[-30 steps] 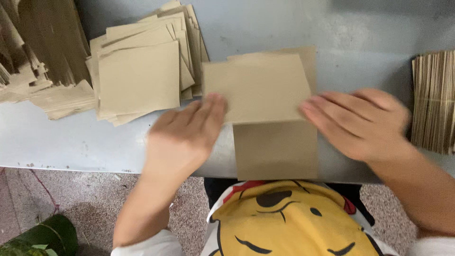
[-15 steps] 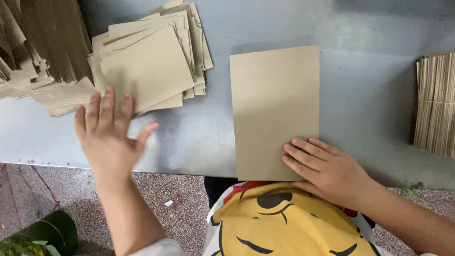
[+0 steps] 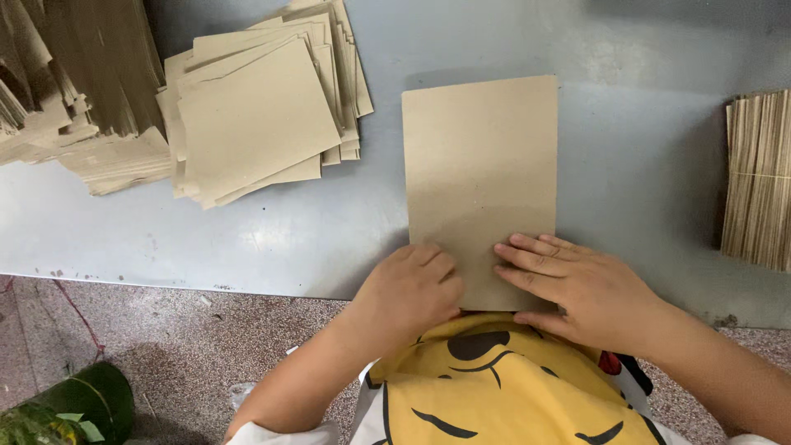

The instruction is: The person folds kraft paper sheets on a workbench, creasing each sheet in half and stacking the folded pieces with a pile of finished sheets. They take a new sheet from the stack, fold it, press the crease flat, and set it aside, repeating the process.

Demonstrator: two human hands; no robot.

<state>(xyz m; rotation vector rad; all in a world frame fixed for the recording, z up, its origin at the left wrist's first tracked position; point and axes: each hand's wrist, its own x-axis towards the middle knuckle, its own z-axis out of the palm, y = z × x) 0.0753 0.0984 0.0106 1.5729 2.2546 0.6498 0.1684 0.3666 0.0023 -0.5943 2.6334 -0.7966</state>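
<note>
Both hands are pressing flat, with no closed grip: the left hand and right hand are lying open-palmed on the near end of a tan cardboard sheet. It is lying flat on a grey surface, its near edge at the person's yellow shirt. To the left, a loose pile of similar sheets is sitting beside taller brown stacks. At the right edge, a banded bundle of cardboard is resting well apart.

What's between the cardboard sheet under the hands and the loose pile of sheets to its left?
Nothing: in the head view only bare grey table separates the flat cardboard sheet from the fanned pile of sheets.
</note>
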